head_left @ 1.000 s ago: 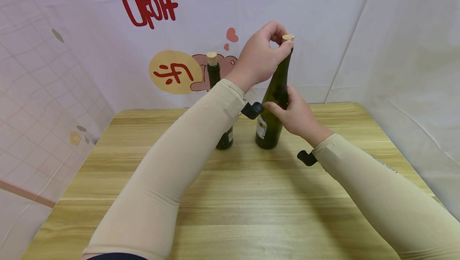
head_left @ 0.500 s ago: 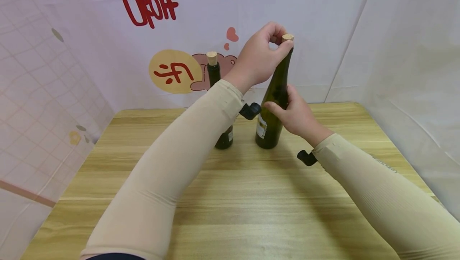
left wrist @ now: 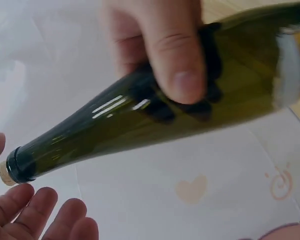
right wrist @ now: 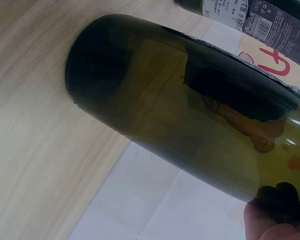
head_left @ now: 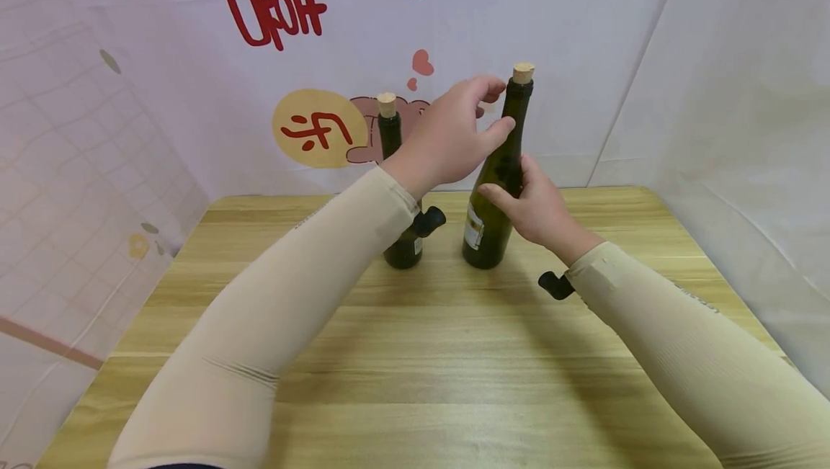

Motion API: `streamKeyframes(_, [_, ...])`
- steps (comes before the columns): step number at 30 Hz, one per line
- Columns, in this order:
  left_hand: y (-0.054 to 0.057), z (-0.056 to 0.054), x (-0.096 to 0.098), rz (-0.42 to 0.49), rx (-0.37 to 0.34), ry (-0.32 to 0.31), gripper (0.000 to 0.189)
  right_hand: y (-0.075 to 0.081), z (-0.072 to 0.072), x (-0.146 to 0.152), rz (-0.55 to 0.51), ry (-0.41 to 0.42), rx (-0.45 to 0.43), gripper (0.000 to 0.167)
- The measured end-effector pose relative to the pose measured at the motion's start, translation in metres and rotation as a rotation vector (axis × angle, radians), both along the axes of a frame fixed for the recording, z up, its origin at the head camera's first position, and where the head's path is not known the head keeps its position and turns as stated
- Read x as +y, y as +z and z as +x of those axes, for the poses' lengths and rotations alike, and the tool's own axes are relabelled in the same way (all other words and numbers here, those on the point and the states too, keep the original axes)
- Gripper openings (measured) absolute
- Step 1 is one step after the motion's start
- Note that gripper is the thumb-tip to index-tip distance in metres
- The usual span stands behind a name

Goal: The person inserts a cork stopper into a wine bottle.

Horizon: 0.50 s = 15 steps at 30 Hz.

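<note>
My right hand (head_left: 538,206) grips the middle of a green glass wine bottle (head_left: 496,181), thumb in front and fingers behind; the left wrist view shows the thumb (left wrist: 182,75) across the glass. The bottle's base is on the table, and a cork (head_left: 523,73) sticks up from its mouth. Beside the neck is my left hand (head_left: 457,130), its fingers spread and loosely bent, holding nothing. In the left wrist view its fingertips (left wrist: 42,200) lie close to the corked end. A second dark bottle (head_left: 403,251), also with a cork (head_left: 387,104), stands to the left, partly hidden by my left forearm.
The wooden table (head_left: 415,382) runs from the front up to a white printed cloth (head_left: 551,15) hanging close behind the bottles. More cloth hangs at both sides. The second bottle's label (right wrist: 262,22) shows in the right wrist view.
My left hand has let go of the cork on the right bottle and moved down and left off its top, fingers parting. The right hand keeps its grip, and the bottle stays in place.
</note>
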<state>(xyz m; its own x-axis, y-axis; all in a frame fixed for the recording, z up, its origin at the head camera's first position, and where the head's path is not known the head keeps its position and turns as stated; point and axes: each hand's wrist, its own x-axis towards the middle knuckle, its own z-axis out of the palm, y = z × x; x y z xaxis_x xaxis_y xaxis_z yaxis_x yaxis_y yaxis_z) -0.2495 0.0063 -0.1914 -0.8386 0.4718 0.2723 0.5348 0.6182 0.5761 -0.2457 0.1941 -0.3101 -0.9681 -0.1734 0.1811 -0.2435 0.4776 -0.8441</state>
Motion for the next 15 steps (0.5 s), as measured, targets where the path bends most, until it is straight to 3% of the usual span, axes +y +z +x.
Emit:
streamKeyframes(8, [-0.022, 0.02, -0.027, -0.198, 0.102, -0.06, 0.066, 0.002, 0.004, -0.002, 0.007, 0.003, -0.012, 0.06])
streamKeyframes(15, [-0.04, 0.033, -0.048, -0.296, 0.229, -0.095, 0.063, 0.002, 0.006, -0.002, 0.036, -0.017, -0.004, 0.061])
